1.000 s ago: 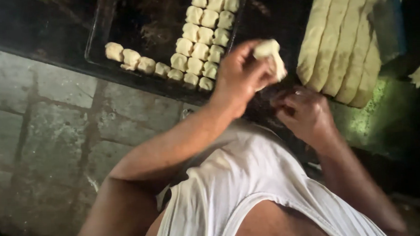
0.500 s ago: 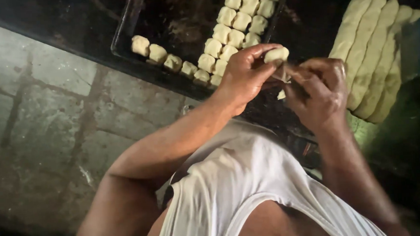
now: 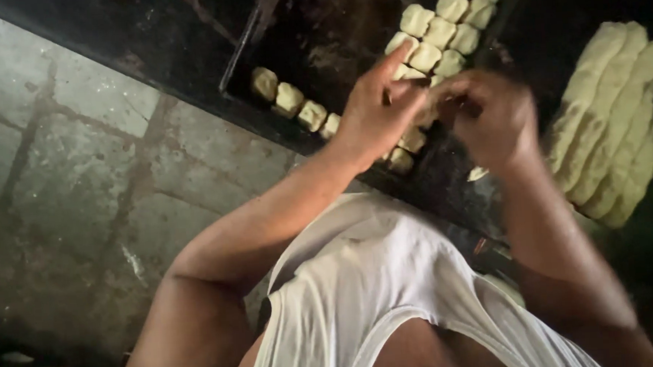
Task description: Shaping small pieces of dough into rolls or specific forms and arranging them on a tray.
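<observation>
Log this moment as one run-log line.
left hand: over dark tray, forefinger raised | right hand: beside it, blurred | dough pieces: rows in tray | dough logs: right of tray

Bakery: dark baking tray (image 3: 259, 42) of dough pieces (image 3: 438, 32).

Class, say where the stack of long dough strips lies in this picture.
In the head view the long dough strips lie at the right edge, right of the right hand and the dark tray of dough pieces.

Dim, shadowy frame; motion blur, murky edges
</observation>
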